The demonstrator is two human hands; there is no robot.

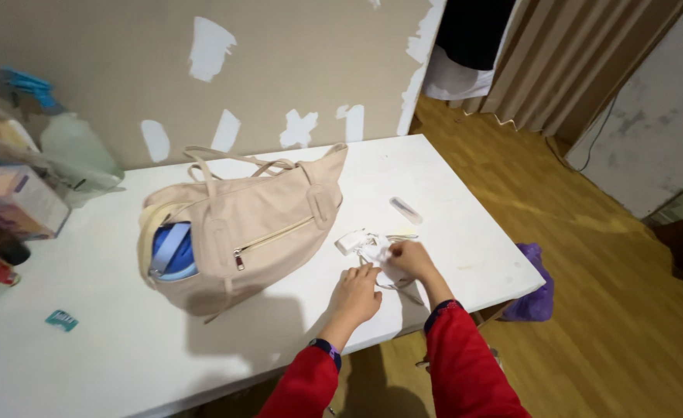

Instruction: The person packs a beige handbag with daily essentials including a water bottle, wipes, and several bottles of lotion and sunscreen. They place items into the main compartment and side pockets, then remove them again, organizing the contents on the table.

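Worked at the near edge of the white table (86,348), both hands down on a small white charger (349,242) and its white cable (400,287). Found the charger block lying flat on the tabletop, just beyond the fingertips, with the cable running back from it under the hands.

Judged the gathering of the cable as partly done: a tangle of it bunched beneath the right hand (411,258), a few thin loops slack on the table between the two wrists, the charger itself not lifted. Nothing of it inside the beige handbag (256,232), which lay on its side just to the left, mouth open, with a blue round-edged thing (172,248) showing within.

Right hand curled over the bunched cable, fingers closed down on it, thumb hidden. Left hand (357,294) knuckles-up just beside it, fingers bent toward the same loops; could not tell whether pinching the cable or only resting on it, the fingertips being out of sight.

Elsewhere: a small white stick-shaped item (405,210) apart on the table beyond the charger, a teal packet (61,320) near the front left, stacked boxes (16,201) at the far left, and a purple bag (533,286) on the wooden floor past the table's corner.
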